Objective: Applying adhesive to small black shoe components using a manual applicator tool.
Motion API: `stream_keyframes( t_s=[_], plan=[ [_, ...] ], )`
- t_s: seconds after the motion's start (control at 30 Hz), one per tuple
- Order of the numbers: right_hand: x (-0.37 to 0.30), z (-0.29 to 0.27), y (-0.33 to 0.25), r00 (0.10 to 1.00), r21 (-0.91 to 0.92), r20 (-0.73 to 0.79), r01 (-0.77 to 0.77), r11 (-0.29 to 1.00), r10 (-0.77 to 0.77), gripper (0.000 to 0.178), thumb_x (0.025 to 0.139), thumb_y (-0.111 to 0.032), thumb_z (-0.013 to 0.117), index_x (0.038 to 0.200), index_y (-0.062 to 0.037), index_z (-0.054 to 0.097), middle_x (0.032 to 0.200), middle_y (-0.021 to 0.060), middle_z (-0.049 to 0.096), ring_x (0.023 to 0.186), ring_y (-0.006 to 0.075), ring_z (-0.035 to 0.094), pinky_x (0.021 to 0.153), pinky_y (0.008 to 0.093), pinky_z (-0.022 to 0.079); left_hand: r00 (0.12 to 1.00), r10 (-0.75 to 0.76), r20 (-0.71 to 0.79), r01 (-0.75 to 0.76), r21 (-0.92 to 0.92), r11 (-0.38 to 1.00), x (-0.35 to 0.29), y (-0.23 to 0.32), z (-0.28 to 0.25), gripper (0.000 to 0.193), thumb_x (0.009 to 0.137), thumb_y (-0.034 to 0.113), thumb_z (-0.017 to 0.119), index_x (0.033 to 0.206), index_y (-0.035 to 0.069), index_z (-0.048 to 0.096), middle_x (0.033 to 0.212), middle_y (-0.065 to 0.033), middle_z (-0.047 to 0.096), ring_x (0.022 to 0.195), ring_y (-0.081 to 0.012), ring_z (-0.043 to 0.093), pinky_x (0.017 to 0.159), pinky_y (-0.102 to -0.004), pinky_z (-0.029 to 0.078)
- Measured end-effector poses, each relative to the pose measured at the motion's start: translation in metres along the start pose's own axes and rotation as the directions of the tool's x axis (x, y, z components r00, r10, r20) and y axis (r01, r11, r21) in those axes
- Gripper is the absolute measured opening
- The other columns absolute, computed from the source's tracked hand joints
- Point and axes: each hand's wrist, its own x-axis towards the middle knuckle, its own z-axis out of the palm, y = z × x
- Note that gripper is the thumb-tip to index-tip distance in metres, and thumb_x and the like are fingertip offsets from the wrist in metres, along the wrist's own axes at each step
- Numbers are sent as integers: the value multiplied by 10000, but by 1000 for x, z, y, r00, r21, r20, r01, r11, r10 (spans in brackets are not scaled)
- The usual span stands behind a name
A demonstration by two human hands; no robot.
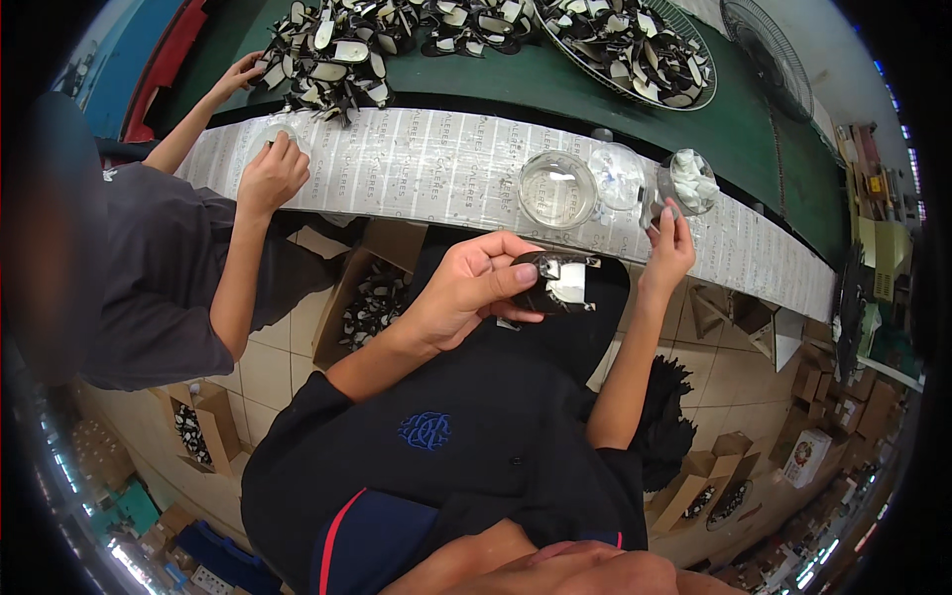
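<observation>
In front of my chest my left hand (pixel 474 290) is closed round a curved black piece with a white patch (pixel 568 282), like a small shoe part. The thumb presses on its left end, and the white side faces up. My right hand (pixel 669 248) reaches to the bench's near edge, fingertips pinched at a small greyish thing that I cannot make out. Just beyond those fingers stands a clear cup with white wads (pixel 692 180). To its left are a clear shallow dish (pixel 617 177) and a round glass bowl (pixel 557 188).
Heaped black-and-white pieces (pixel 332 59) lie on the green table (pixel 446 84), and more fill a round basket (pixel 709 89). A co-worker's hand (pixel 273 178) works at left on the paper-covered ledge (pixel 416 159). An open carton (pixel 327 332) stands below. A fan (pixel 769 55) is far right.
</observation>
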Motion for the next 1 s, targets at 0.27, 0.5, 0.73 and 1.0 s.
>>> stream_keyframes(
  t_s=[0.27, 0.5, 0.73, 1.0],
  plan=[
    [25, 5, 44, 999, 320, -9, -47, 946, 52, 263, 941, -169, 612, 1133, 9, 639, 992, 31, 635, 831, 91, 598, 730, 246, 509, 998, -8, 62, 9, -1, 1000, -9, 11, 21, 275, 920, 143, 633, 1124, -14, 537, 1043, -105, 664, 931, -152, 659, 747, -331, 604],
    [-64, 11, -73, 998, 70, -7, 60, 996, -60, 250, 929, -108, 603, 1115, 57, 626, 1000, 92, 635, 832, 129, 616, 712, 284, 557, 1000, 22, 2, -22, 6, 1000, 1, 2, 17, 244, 919, 128, 632, 1094, -13, 539, 1031, -104, 663, 907, -145, 663, 739, -322, 604],
    [-126, 14, -143, 929, -70, 140, 355, 932, -343, 210, 869, -15, 620, 1035, 110, 642, 1010, 195, 617, 829, 215, 636, 649, 298, 573, 995, 98, -36, -94, 90, 991, 5, -4, 19, 253, 903, 114, 641, 1088, -27, 540, 1026, -115, 656, 909, -162, 664, 751, -332, 604],
    [-146, 23, -157, 787, -317, 339, 611, 725, -515, 241, 781, 15, 700, 1020, 48, 685, 955, 175, 650, 798, 239, 651, 682, 300, 543, 987, 140, -75, -130, 122, 984, 7, -8, 19, 254, 893, 88, 639, 1090, -37, 539, 1035, -137, 656, 909, -188, 670, 765, -354, 601]
  ],
)
